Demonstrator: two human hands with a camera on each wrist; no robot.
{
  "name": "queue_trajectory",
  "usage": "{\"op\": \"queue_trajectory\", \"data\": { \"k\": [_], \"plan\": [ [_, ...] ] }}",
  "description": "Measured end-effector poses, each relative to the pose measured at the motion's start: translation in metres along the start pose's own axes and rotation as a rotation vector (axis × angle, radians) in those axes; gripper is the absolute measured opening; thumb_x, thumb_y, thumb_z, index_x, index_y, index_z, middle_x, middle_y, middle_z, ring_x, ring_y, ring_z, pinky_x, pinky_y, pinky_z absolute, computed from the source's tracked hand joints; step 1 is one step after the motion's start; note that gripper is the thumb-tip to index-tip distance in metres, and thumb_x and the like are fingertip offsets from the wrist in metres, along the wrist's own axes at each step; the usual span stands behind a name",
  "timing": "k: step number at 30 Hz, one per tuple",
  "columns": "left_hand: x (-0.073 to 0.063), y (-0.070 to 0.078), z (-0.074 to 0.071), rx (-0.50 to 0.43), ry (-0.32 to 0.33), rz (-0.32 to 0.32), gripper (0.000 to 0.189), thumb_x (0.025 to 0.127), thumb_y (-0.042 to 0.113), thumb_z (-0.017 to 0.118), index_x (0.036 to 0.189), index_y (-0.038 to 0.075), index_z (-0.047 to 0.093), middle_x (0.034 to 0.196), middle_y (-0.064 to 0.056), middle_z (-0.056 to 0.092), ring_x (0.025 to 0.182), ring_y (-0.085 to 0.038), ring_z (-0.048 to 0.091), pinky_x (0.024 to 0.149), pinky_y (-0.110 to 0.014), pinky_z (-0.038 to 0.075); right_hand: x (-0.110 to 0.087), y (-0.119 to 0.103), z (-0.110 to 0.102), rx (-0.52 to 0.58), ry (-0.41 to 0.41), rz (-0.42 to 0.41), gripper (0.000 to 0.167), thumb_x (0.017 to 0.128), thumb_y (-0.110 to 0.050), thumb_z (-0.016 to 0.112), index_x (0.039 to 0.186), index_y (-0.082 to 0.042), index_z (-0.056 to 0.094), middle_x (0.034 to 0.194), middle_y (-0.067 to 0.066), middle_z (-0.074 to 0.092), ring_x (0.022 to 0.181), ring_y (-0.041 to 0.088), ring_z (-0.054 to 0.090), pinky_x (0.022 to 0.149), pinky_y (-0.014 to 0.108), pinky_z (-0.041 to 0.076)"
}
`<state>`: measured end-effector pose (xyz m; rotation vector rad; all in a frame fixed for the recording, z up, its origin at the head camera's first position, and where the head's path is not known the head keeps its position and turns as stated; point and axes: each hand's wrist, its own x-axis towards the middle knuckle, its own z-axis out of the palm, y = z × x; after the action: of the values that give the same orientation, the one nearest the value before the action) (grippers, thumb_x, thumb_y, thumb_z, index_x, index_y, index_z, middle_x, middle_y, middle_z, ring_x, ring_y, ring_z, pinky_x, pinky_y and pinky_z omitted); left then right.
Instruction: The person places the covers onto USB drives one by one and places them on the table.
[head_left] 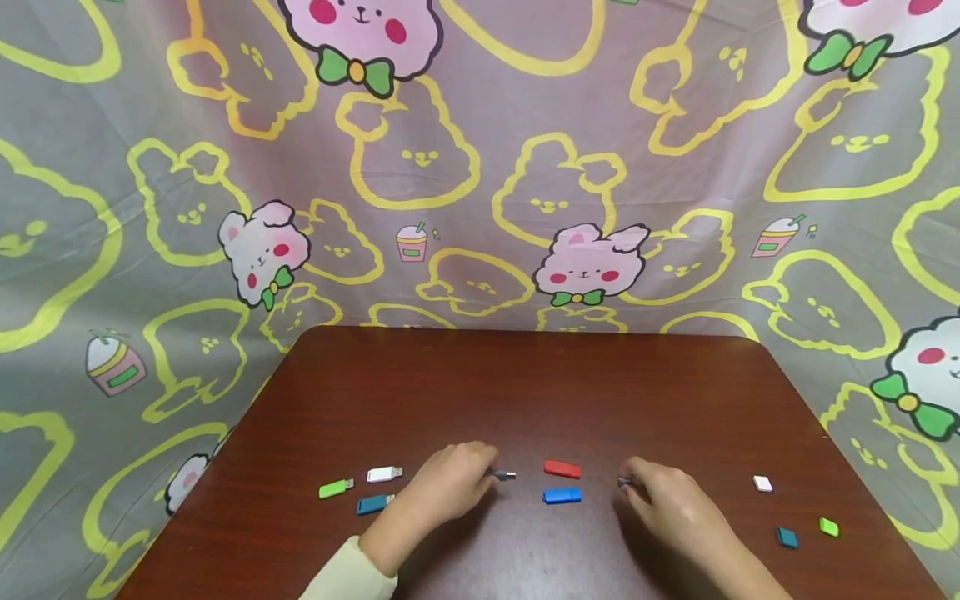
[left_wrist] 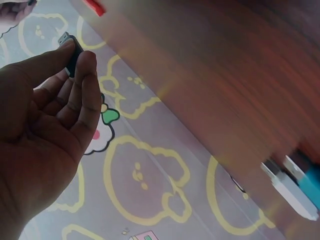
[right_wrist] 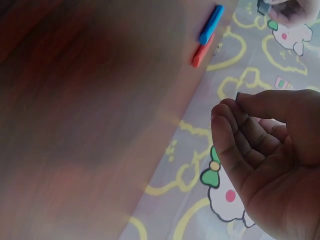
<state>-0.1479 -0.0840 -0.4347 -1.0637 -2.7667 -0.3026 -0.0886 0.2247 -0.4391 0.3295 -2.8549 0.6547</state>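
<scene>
My left hand [head_left: 459, 477] pinches a black USB flash drive [left_wrist: 76, 57] between thumb and fingers, its metal plug bare and pointing right in the head view. Across from it, my right hand [head_left: 667, 500] holds a small dark cap [head_left: 624, 481] at its fingertips; in the right wrist view only a sliver of the cap [right_wrist: 238, 95] shows past the thumb. Between the two hands lie a red USB flash drive [head_left: 562, 469] and a blue USB flash drive [head_left: 562, 496], side by side with no metal plug showing.
Left of my left hand lie a white flash drive [head_left: 384, 474], a green flash drive [head_left: 335, 488] and a teal flash drive [head_left: 371, 505], plugs bare. At the right are a white cap [head_left: 762, 483], teal cap [head_left: 787, 537] and green cap [head_left: 828, 527]. A patterned curtain [head_left: 480, 167] surrounds the brown table [head_left: 525, 383].
</scene>
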Motion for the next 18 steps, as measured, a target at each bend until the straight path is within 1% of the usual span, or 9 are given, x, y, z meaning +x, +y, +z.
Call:
{"op": "queue_trajectory", "data": {
  "k": [4, 6, 9, 18],
  "plan": [
    [0.004, 0.008, 0.002, 0.009, 0.009, 0.029, 0.021, 0.086, 0.017, 0.08, 0.08, 0.015, 0.06, 0.076, 0.005, 0.06, 0.068, -0.013, 0.062, 0.056, -0.028, 0.049, 0.002, -0.007, 0.006, 0.009, 0.023, -0.034, 0.022, 0.083, -0.003, 0.078, 0.086, -0.02, 0.065, 0.075, -0.013, 0.064, 0.067, 0.0, 0.055, 0.059, 0.026, 0.05],
    [0.006, 0.012, 0.002, 0.012, 0.007, 0.034, 0.021, 0.086, 0.017, 0.08, 0.081, 0.015, 0.06, 0.076, 0.005, 0.06, 0.068, -0.012, 0.062, 0.056, -0.028, 0.049, 0.002, -0.01, 0.009, -0.001, 0.049, -0.065, 0.023, 0.081, -0.003, 0.079, 0.085, -0.02, 0.065, 0.073, -0.014, 0.062, 0.066, 0.0, 0.054, 0.059, 0.027, 0.049],
    [0.009, 0.017, 0.002, 0.018, 0.003, 0.043, 0.019, 0.086, 0.018, 0.08, 0.082, 0.015, 0.061, 0.075, 0.006, 0.06, 0.068, -0.01, 0.061, 0.056, -0.026, 0.049, 0.003, -0.014, 0.012, -0.001, 0.064, -0.098, 0.023, 0.08, -0.004, 0.08, 0.086, -0.02, 0.065, 0.072, -0.015, 0.061, 0.066, -0.001, 0.053, 0.058, 0.026, 0.048],
    [0.014, 0.026, 0.006, 0.035, 0.019, 0.078, 0.02, 0.087, 0.021, 0.079, 0.081, 0.016, 0.061, 0.076, 0.006, 0.06, 0.068, -0.01, 0.062, 0.057, -0.027, 0.049, 0.006, -0.022, 0.018, 0.027, 0.039, -0.133, 0.02, 0.082, -0.006, 0.079, 0.086, -0.021, 0.065, 0.072, -0.017, 0.058, 0.065, -0.002, 0.049, 0.056, 0.023, 0.046]
  ]
}}
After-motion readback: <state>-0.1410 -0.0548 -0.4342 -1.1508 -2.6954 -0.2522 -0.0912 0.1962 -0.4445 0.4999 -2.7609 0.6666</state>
